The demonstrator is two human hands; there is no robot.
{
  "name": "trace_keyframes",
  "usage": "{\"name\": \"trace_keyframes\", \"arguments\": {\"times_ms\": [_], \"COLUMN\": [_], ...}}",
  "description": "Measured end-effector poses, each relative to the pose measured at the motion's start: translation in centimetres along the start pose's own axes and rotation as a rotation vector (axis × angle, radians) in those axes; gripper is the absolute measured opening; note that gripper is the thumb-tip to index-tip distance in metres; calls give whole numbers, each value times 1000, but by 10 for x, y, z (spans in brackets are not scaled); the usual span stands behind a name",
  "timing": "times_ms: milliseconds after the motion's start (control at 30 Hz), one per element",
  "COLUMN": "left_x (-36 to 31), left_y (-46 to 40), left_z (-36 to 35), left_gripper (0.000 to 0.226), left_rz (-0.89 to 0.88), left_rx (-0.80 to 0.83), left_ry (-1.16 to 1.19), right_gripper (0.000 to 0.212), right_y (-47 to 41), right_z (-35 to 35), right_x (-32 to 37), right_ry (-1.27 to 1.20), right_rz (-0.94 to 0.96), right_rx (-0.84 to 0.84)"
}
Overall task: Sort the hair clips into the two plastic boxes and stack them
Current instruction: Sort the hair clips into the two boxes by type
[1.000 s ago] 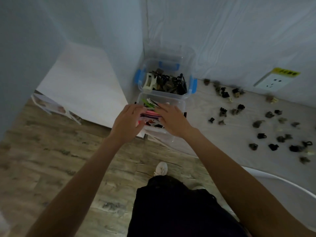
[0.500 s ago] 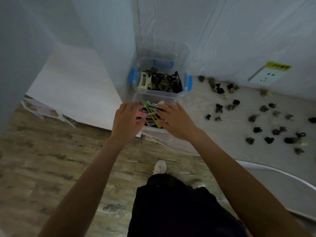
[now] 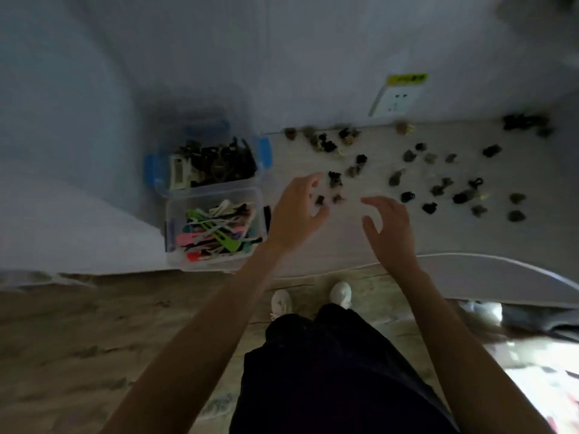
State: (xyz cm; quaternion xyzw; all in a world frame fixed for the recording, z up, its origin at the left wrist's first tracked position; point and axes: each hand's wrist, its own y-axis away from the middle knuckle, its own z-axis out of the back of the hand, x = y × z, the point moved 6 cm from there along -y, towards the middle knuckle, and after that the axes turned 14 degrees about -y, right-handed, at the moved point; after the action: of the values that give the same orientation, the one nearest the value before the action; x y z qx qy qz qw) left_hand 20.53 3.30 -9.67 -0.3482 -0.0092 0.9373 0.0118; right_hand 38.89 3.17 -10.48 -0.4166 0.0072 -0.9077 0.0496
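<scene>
Two clear plastic boxes stand at the table's left end. The near box (image 3: pixel 170 245) holds several flat coloured hair clips (image 3: pixel 216 231). The far box (image 3: pixel 263 151), with blue latches, holds several dark claw clips (image 3: pixel 219 164) and a cream one. Many small dark claw clips (image 3: pixel 432 189) lie scattered on the pale table to the right. My left hand (image 3: pixel 297 211) hovers open just right of the near box, fingers spread over two small clips (image 3: pixel 327 199). My right hand (image 3: pixel 391 227) is open beside it, holding nothing.
A white wall runs behind the table, with a socket and yellow label (image 3: pixel 398 95). The table's (image 3: pixel 344 245) front edge runs just beyond my feet; wooden floor (image 3: pixel 94 339) lies below. A curved white rim (image 3: pixel 501 264) sits at the right front.
Both hands left the near box of flat clips and moved right over the scattered claw clips, opening. The camera view swung right.
</scene>
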Motion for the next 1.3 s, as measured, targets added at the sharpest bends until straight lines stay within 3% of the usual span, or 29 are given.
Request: {"name": "trace_keyframes", "arguments": {"times_ms": [100,300,467,600,767,867,1033,1133,1300], "left_x": [16,13,-16,-42,-65,-69,-59,-52,-62], "left_y": [-21,-46,-61,-66,-64,-60,-41,-28,-44], "left_z": [-53,-106,-131,-156,-175,-177,-171,-162,-173], "left_gripper": [76,84,77,76,81,89,120,123,113], "left_rz": [163,314,233,174,108,141,153,257,255], "left_rx": [184,167,146,157,157,144,101,157,255], "left_ry": [-43,-45,-133,-33,-57,-68,-352,-424,-313], "right_gripper": [33,50,70,63,67,57,65,76,102], "right_y": [6,7,-12,-33,-55,-59,-53,-48,-48], "right_z": [36,105,166,200,174,128,66,75,74], "right_x": [-56,-145,-213,-261,-259,-227,-172,-170,-168], "right_ry": [-69,-67,-79,-152,-347,-395,-445,-312,-39], "right_rz": [-176,-315,-410,-516,-508,-454,-260,-203,-204], "right_rx": [-67,-208,-289,-343,-248,-133,164,217,371]}}
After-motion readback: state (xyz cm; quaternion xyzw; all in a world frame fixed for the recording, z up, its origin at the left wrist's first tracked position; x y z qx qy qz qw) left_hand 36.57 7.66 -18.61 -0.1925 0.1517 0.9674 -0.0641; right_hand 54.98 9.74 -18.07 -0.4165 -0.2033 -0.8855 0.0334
